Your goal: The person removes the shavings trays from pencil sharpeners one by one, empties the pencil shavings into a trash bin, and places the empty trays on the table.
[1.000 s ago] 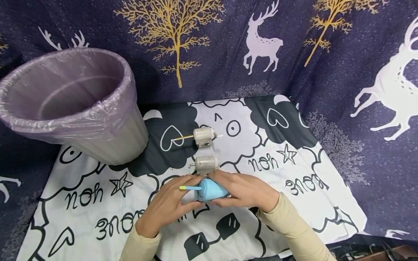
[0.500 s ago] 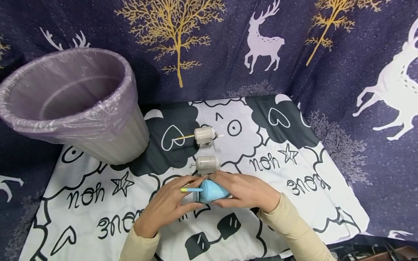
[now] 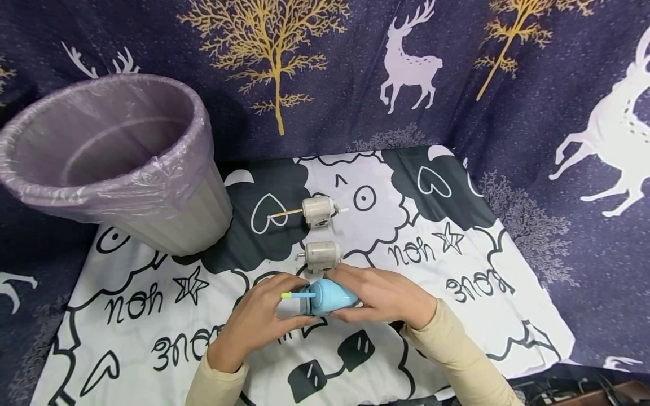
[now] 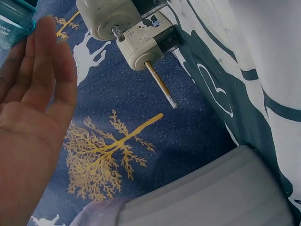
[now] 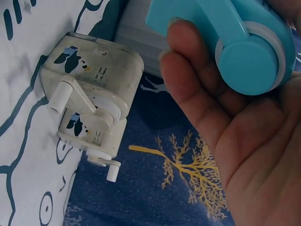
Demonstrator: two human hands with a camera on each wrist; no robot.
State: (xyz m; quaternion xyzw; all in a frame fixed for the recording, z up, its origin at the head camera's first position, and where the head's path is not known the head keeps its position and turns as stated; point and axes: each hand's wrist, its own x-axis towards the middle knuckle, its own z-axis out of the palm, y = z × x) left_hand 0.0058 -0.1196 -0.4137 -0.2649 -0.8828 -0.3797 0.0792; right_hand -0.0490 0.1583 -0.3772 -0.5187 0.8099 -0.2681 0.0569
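Observation:
A light-blue crank pencil sharpener [image 3: 332, 298] sits between both hands at the near middle of the cloth. A slim blue pencil [image 3: 299, 295] with a yellow end sticks out of its left side. My right hand [image 3: 383, 296] grips the sharpener from the right, fingers curled beside its crank hub [image 5: 249, 66]. At the other end is my left hand [image 3: 254, 318]; in the left wrist view its fingers are fairly straight, tips right at the clear teal drawer [image 4: 14, 23]. Just beyond the hands stands a cream crank sharpener [image 3: 321, 255].
A second cream sharpener [image 3: 317, 211] stands farther back, with a yellow pencil [image 3: 284, 213] out of its left side. A large bin [image 3: 193, 225] with a purple liner rises at the left. A dark curtain [image 3: 335, 107] closes off the back behind the patterned cloth [image 3: 396, 355].
My left fingers have drawn back slightly to the left from the far side of the blue sharpener, exposing more of its left end. The right hand keeps its grip.

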